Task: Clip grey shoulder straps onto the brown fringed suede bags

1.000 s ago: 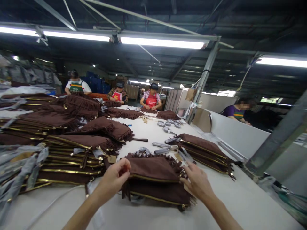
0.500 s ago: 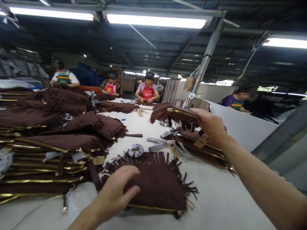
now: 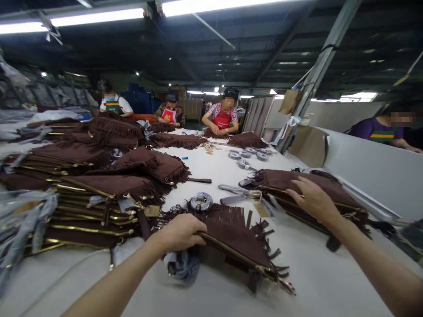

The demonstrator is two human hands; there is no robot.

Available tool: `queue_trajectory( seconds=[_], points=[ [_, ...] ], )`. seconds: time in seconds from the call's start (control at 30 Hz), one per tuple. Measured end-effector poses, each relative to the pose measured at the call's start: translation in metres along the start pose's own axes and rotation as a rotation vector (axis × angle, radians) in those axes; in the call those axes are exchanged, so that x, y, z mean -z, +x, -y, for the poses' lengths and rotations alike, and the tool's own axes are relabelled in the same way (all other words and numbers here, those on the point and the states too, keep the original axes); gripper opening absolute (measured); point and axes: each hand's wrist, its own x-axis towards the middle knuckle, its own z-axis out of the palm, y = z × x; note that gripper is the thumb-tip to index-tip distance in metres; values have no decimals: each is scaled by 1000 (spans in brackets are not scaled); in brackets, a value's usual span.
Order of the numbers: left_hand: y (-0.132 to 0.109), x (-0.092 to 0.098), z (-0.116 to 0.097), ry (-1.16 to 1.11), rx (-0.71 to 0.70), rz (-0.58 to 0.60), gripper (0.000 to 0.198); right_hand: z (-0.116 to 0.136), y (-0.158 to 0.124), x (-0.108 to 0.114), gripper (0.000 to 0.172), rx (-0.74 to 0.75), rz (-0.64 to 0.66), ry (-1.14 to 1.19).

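My left hand [image 3: 185, 231] grips the zipped edge of a dark brown fringed bag [image 3: 234, 233], lifting that edge off the white table. Under the raised edge lies a grey wrapped bundle [image 3: 181, 266], partly hidden by the bag. A coiled strap in grey wrapping [image 3: 201, 201] rests just behind the bag. My right hand [image 3: 312, 198] has its fingers spread over a stack of brown bags with gold zips [image 3: 280, 179] on the right; it holds nothing. Beside that stack lie wrapped straps [image 3: 238, 193] and a tan tag [image 3: 261, 209].
Tall piles of brown fringed bags [image 3: 99, 187] fill the left side. Several coiled straps [image 3: 244, 164] and a small blue item [image 3: 184, 158] lie farther back. Co-workers sit beyond, one in a red apron [image 3: 222, 119]. A white panel [image 3: 370, 169] and metal post [image 3: 317, 66] stand right.
My right hand has put the bag it carried onto the right stack and let go. My left hand has closed on the front bag's edge and raised it. The view has shifted left.
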Motion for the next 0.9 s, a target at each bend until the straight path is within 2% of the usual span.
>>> queue_trajectory(
  seconds=[0.03,0.1,0.17,0.23,0.3,0.37,0.47,0.57,0.63,0.7,0.8,0.9],
  points=[
    [6,9,2,-5,-28,5,8,25,-9,11,41,65,31,55],
    [14,19,3,22,-68,25,7,79,-34,34,43,215,310,426],
    [18,20,4,84,-89,39,7,125,-63,51,46,357,602,603],
    [17,16,6,151,-97,33,8,151,-90,58,41,367,740,633],
    [15,12,9,201,-95,11,7,155,-109,54,44,361,777,615],
    [12,8,13,226,-79,-22,5,146,-123,45,58,393,727,593],
    [6,1,8,250,-35,-93,6,132,-138,26,46,440,521,543],
    [-6,-19,-23,270,67,-305,16,132,-154,9,35,377,314,463],
    [-16,-44,-52,205,140,-483,18,138,-165,-2,34,337,233,421],
    [-22,-75,-80,19,137,-476,7,143,-177,-14,37,336,182,393],
    [-16,-116,-106,-110,177,-399,24,138,-193,-40,38,353,101,353],
    [-3,-131,-113,-43,162,-336,15,116,-199,-64,35,389,52,292]
  ],
)
